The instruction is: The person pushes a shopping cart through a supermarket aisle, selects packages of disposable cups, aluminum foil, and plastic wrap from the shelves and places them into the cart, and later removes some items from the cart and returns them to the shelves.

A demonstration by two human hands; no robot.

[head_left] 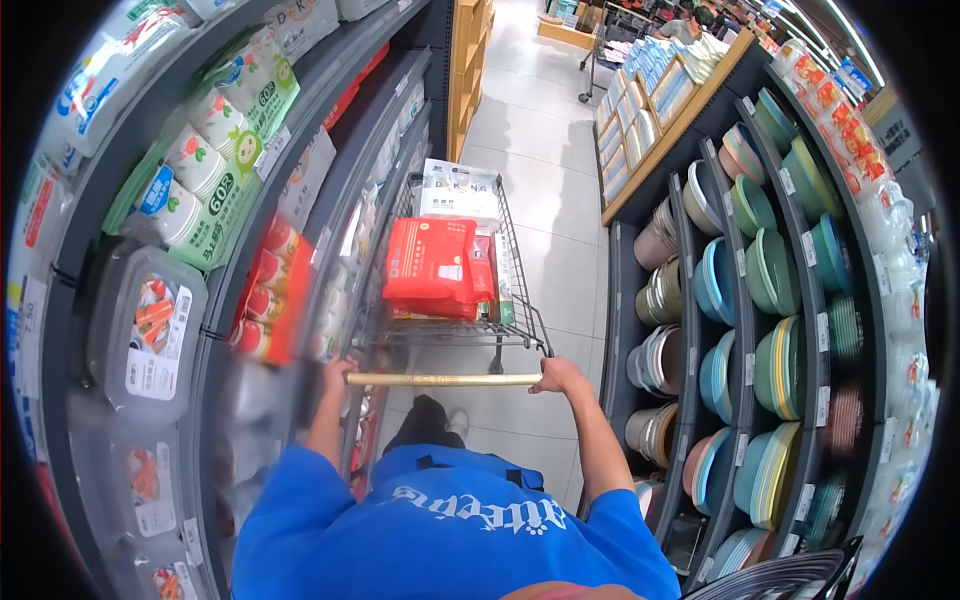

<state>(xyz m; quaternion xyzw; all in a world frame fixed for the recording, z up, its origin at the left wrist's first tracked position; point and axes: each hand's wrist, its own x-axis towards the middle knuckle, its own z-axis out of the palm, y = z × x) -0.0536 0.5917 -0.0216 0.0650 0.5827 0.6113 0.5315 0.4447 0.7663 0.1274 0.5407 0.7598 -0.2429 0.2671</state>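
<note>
Both my hands are on the pale handle bar [445, 380] of a wire shopping cart [525, 300]. My left hand [338, 375] is wrapped round the bar's left end, close to the shelf. At the right end, my right hand [562, 376] grips the same bar. Inside the cart's basket a red plastic package [432, 262] with a cup picture lies nearest the handle. Behind it is a white and grey package [458, 190]. Part of another package with a green edge [503, 265] shows on the right, mostly hidden by the red one.
Shelves on the left carry packs of paper cups [195, 165] and clear plastic containers [155, 335]. On the right, shelves hold stacked basins [772, 270] and bins [655, 355]. A tiled aisle floor [535, 110] runs ahead, with a person [685, 28] far off beyond a wooden display [650, 120].
</note>
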